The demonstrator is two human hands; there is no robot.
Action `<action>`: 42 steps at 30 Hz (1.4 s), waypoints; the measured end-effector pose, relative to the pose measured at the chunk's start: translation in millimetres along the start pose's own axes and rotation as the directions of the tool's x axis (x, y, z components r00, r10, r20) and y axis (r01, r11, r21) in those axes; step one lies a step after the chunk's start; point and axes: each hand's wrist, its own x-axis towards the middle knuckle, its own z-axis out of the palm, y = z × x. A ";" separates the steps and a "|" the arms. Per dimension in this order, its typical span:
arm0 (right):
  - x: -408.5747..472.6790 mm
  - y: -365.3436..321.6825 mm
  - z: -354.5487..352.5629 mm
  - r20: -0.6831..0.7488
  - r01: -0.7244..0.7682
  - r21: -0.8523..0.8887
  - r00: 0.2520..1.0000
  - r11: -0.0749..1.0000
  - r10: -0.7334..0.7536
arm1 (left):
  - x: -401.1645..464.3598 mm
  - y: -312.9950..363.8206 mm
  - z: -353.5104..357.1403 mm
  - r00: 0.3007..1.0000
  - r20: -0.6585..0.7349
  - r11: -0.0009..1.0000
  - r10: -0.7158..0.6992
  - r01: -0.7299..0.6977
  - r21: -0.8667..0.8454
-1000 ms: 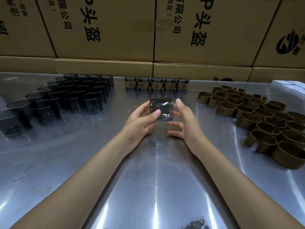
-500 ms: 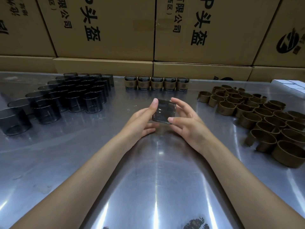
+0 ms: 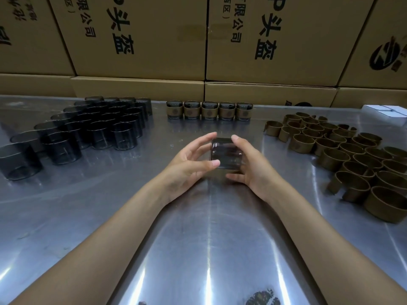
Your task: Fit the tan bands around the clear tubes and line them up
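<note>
Your left fingers [image 3: 214, 163] are curled onto a bare tube [image 3: 226, 154]: the thumb tip presses its near left edge and the index fingertip reaches up over its far left rim. Your right fingers [image 3: 235, 137] curl round its right side, index tip at the far rim, lower fingers tucked beneath it. So both hands clamp the one tube between them, your left hand [image 3: 187, 164] palm turned right, your right hand [image 3: 253, 166] palm turned left, wrists low and forearms running back toward you in a V.

The tube is held above the middle of the bench [image 3: 198, 238], tipped so that one open end faces you and slightly up; its axis runs roughly near to far. No band shows on it.

Far beyond it, five banded tubes [image 3: 209, 110] stand upright in a row running left to right, touching side by side. The bare tubes [image 3: 92, 128] stand packed together at the far left. The loose bands [image 3: 343, 155] lie heaped at the right. Cardboard boxes [image 3: 136, 40] wall off the far edge.
</note>
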 end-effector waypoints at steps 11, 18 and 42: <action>-2.4 2.0 -6.1 0.096 0.112 0.200 0.986 0.973 -0.133 | 5.1 6.5 16.9 0.957 -0.255 0.878 -0.136 0.235 0.417; -0.8 0.3 -4.9 0.079 0.023 0.208 0.996 0.978 -0.040 | 0.1 1.6 -0.6 0.988 -0.150 0.987 -0.044 0.066 0.146; 0.6 18.4 -9.2 -0.008 0.232 -0.600 0.955 0.765 -0.296 | 10.2 -14.5 12.2 0.952 -0.184 0.840 0.244 -0.113 0.530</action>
